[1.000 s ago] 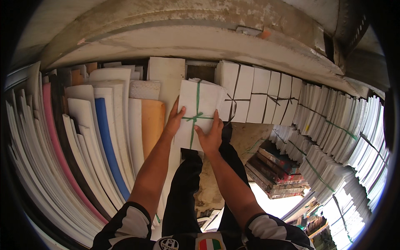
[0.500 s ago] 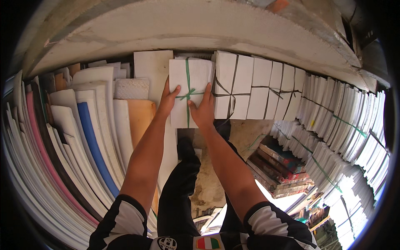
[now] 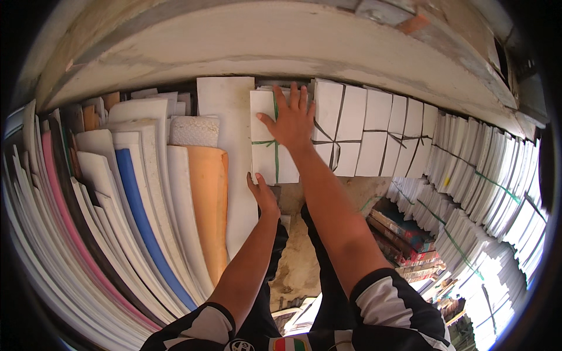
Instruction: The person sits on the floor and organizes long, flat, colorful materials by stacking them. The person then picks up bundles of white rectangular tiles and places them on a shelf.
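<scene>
A white paper bundle (image 3: 264, 159), tied crosswise with green string, stands at the left end of a row of similar bundles. My right hand (image 3: 294, 120) lies spread across its upper right part and covers some of the top face and string. My left hand (image 3: 266, 198) is at the bundle's lower left corner, fingers apart; its fingertips are at the edge, and I cannot tell how firmly they touch. Directly right of my right hand stands a white bundle with black string (image 3: 337, 126). Neither hand is wrapped around anything.
Tall white sheets and boards (image 3: 158, 205) lean along the left, among them a blue sheet (image 3: 143, 216) and an orange one (image 3: 208, 193). Tied paper stacks (image 3: 474, 152) fill the right. Darker bundles (image 3: 404, 240) lie below them. A concrete ledge (image 3: 263, 47) crosses the top.
Both hands have let go of the green-tied bundle's sides. My right hand has moved up and spread over it; my left has dropped to its lower corner. The view has shifted slightly.
</scene>
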Available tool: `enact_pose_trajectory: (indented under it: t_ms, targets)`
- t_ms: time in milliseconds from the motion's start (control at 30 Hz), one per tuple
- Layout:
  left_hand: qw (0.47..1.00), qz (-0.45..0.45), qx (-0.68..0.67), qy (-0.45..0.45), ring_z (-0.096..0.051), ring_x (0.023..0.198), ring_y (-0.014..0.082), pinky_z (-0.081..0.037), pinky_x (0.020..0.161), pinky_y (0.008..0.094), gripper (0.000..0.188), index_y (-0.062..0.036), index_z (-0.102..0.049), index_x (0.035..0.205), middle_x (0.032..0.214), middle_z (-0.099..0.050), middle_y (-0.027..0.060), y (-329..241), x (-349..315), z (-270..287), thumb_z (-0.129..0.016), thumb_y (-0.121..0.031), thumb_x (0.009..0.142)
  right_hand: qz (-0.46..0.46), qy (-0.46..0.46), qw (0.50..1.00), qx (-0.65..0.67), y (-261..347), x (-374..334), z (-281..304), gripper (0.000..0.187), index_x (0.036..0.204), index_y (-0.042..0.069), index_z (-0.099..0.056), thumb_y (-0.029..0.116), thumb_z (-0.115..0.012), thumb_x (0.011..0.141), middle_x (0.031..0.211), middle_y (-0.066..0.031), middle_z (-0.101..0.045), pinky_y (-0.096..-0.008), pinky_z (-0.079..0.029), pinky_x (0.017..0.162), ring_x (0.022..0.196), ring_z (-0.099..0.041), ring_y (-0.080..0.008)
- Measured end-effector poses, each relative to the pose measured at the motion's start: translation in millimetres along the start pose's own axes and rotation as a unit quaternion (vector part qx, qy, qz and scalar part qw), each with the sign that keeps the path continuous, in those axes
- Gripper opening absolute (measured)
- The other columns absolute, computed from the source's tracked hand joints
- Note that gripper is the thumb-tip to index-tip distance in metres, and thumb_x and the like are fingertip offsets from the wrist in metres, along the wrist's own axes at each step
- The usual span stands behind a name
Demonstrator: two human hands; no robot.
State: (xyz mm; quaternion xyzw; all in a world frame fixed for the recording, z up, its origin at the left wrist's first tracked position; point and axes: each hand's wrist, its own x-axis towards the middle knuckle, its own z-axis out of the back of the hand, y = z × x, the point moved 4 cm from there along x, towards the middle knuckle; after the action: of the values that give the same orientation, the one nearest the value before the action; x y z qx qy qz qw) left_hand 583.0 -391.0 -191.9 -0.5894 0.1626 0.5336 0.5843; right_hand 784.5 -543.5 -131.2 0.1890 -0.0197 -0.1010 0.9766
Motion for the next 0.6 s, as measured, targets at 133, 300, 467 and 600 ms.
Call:
enact_pose_trajectory:
  t_ms: [133, 300, 467, 600]
  targets:
    - [0.988, 0.113, -0.108, 0.021, -0.032, 0.143, 0.046, -0.034, 0.105, 0.0689, 0.083, -0.0293, -0.01, 0.161, 0.164, -0.016, 0.0169, -2.4, -14.4, -12.3, -0.046, -0.069, 0.098, -0.064, 0.149, 0.986, -0.036, -4.3, -13.9, -16.0, 0.075, 0.15, 0.014, -0.045, 0.064, -0.054, 0.094, 0.151, -0.0238, -0.042, -0.0633, -0.027, 0.115, 0.146, -0.031, -0.045]
    - [0.929, 0.175, -0.32, 0.058, -0.025, 0.151, 0.0378, -0.022, 0.117, 0.0657, 0.091, -0.0274, -0.023, 0.16, 0.166, -0.02, 0.0111, 24.3, -8.9, 3.1, -0.038, -0.084, 0.09, 0.001, 0.1, 0.993, -0.059, -4.1, -20.5, -21.7, 0.085, 0.146, 0.01, -0.046, 0.068, -0.063, 0.086, 0.139, -0.0256, -0.049, -0.0595, -0.032, 0.112, 0.137, -0.04, -0.0461]
    - [0.848, 0.161, -0.486, 0.138, -0.036, 0.145, 0.0372, -0.029, 0.117, 0.0597, 0.075, -0.017, -0.037, 0.155, 0.16, -0.037, 0.01, 39.2, 9.0, -17.0, -0.029, -0.065, 0.099, 0.044, 0.188, 0.981, -0.006, -13.8, 29.0, -36.7, 0.095, 0.148, 0.016, -0.047, 0.078, -0.062, 0.078, 0.15, -0.0166, -0.047, -0.0568, -0.03, 0.116, 0.139, -0.043, -0.0369]
    - [0.797, 0.179, -0.542, 0.196, -0.045, 0.14, 0.0355, -0.038, 0.113, 0.0567, 0.062, -0.0185, -0.046, 0.151, 0.154, -0.047, 0.0077, 25.5, -6.1, -28.2, -0.028, -0.052, 0.102, 0.019, 0.248, 0.969, -0.004, -7.2, 11.1, -52.3, 0.093, 0.144, 0.016, -0.055, 0.083, -0.055, 0.078, 0.143, -0.0115, -0.056, -0.0601, -0.035, 0.109, 0.135, -0.049, -0.0339]
